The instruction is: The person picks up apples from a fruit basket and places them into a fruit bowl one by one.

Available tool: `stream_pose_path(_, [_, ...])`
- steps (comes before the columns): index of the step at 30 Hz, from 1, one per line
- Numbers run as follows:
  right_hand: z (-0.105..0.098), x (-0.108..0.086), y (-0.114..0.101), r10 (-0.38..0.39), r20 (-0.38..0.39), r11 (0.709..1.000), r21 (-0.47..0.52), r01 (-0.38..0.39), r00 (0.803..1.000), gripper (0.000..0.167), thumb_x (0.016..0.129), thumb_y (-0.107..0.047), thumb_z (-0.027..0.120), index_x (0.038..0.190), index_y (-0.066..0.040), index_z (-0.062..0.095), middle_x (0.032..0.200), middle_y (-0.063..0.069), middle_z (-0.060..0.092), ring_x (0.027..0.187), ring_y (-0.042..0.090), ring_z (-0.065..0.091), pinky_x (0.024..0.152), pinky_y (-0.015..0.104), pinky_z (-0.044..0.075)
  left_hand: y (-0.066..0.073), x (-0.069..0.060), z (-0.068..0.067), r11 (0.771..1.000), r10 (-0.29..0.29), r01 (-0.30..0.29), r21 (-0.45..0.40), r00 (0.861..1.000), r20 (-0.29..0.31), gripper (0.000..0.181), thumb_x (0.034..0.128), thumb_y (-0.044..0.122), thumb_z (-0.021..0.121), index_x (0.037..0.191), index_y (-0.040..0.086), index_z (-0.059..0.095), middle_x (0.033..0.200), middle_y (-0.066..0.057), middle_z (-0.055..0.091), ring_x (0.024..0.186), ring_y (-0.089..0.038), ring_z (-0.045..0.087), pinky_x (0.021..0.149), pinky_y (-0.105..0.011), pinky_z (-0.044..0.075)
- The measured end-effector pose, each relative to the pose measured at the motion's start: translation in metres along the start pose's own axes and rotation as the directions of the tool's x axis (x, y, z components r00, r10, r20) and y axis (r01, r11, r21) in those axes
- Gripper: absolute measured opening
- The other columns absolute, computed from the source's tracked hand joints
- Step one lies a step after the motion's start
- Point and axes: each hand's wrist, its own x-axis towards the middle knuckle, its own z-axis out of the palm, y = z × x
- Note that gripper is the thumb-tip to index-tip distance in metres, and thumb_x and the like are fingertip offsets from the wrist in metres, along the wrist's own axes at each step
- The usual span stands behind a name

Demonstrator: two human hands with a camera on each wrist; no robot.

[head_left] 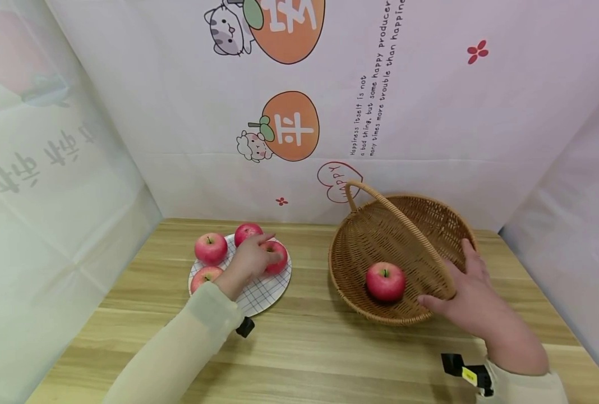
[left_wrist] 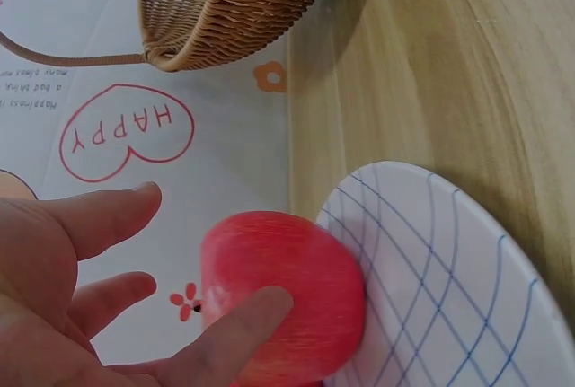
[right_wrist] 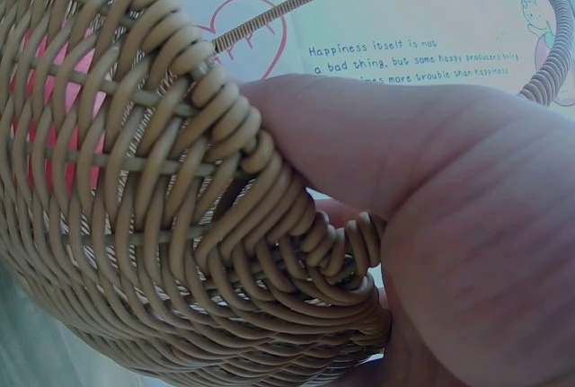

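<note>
At the left, my left hand reaches over a white plate with a blue grid that bears several red apples. In the left wrist view, one fingertip lies against the side of a red apple at the plate's edge. The other visible fingers are extended and apart from it. My right hand grips the rim of a brown wicker basket where its handle joins, the thumb over the edge. Inside the basket rests one red apple.
Other apples on the plate include one at its back left and one partly behind my left sleeve. A wooden table lies under everything. Printed white sheets stand behind and at both sides.
</note>
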Motion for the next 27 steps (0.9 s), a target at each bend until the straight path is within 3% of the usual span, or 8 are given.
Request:
stream_pose_path(4, [0.000,0.000,0.000,-0.001,0.001,1.000,0.001,0.001,1.000,0.104,0.087,-0.049,0.075,0.157,0.002,0.018,0.154,0.022,-0.035,0.136,0.057,-0.025,0.093,0.083,0.012,0.005,-0.003,-0.002,1.000,0.016,-0.016,0.020,1.000,-0.005,0.068,0.0860,0.020,0.079,0.148,0.022,0.051,0.148,-0.015,0.043,0.101,-0.029,0.049,0.054,-0.026,0.041])
stream_pose_path(6, [0.000,0.000,0.000,-0.001,0.001,1.000,0.000,0.001,1.000,0.104,0.087,-0.049,0.075,0.157,0.002,0.018,0.154,0.022,-0.035,0.136,0.057,-0.024,0.093,0.083,0.012,0.007,-0.004,-0.003,0.999,0.031,-0.030,0.033,1.000,-0.001,0.068,0.0862,0.020,0.079,0.148,0.021,0.051,0.155,-0.015,0.036,0.115,-0.030,0.046,0.056,-0.028,0.045])
stream_pose_path(9, [0.000,0.000,0.000,0.003,0.002,1.000,0.002,-0.003,1.000,0.104,0.087,-0.049,0.075,0.157,0.003,0.018,0.154,0.022,-0.035,0.136,0.058,-0.024,0.094,0.083,0.012,0.011,-0.008,-0.006,0.995,0.059,-0.059,0.076,0.998,0.000,0.069,0.0861,0.022,0.079,0.149,0.021,0.050,0.159,-0.015,0.028,0.137,-0.035,0.031,0.080,-0.036,0.055])
stream_pose_path(12, [-0.001,-0.001,-0.001,0.005,0.000,1.000,0.001,-0.005,1.000,0.105,0.086,-0.050,0.075,0.156,0.003,0.018,0.155,0.022,-0.034,0.136,0.058,-0.024,0.094,0.083,0.011,0.022,-0.018,-0.010,0.980,0.134,-0.129,0.155,0.991,-0.019,0.070,0.0855,0.026,0.079,0.149,0.021,0.051,0.160,-0.014,0.025,0.144,-0.039,0.023,0.097,-0.048,0.048])
stream_pose_path(15, [-0.001,-0.001,-0.001,0.005,0.001,1.000,0.004,-0.005,1.000,0.105,0.086,-0.050,0.075,0.156,0.003,0.018,0.155,0.022,-0.034,0.136,0.057,-0.025,0.095,0.083,0.010,0.038,-0.036,-0.008,0.948,0.241,-0.226,0.223,0.969,-0.045,0.070,0.0836,0.031,0.082,0.147,0.022,0.053,0.161,-0.010,0.025,0.144,-0.039,0.024,0.103,-0.054,0.041])
stream_pose_path(18, [0.000,-0.001,-0.001,0.004,0.002,1.000,0.002,-0.004,1.000,0.104,0.087,-0.049,0.075,0.156,0.004,0.018,0.155,0.022,-0.034,0.136,0.056,-0.026,0.094,0.083,0.011,0.055,-0.055,0.004,0.921,0.326,-0.312,0.233,0.945,-0.022,0.072,0.0816,0.034,0.084,0.146,0.025,0.054,0.162,-0.004,0.025,0.144,-0.038,0.026,0.105,-0.056,0.038])
stream_pose_path(22, [0.000,-0.001,0.000,0.004,0.001,1.000,-0.003,-0.004,1.000,0.105,0.087,-0.050,0.075,0.156,0.004,0.018,0.155,0.022,-0.034,0.136,0.056,-0.025,0.094,0.083,0.012,0.070,-0.075,0.029,0.906,0.377,-0.383,0.179,0.924,0.068,0.075,0.0820,0.040,0.082,0.148,0.033,0.049,0.163,0.006,0.022,0.144,-0.034,0.027,0.105,-0.055,0.038])
stream_pose_path(27, [0.000,0.000,0.000,0.007,-0.003,1.000,-0.005,-0.007,1.000,0.105,0.087,-0.050,0.075,0.156,0.003,0.017,0.155,0.021,-0.034,0.136,0.055,-0.025,0.094,0.083,0.013,0.079,-0.087,0.060,0.869,0.455,-0.479,0.126,0.872,0.179,0.073,0.0884,0.054,0.071,0.153,0.036,0.040,0.163,0.005,0.021,0.143,-0.033,0.030,0.107,-0.054,0.034])
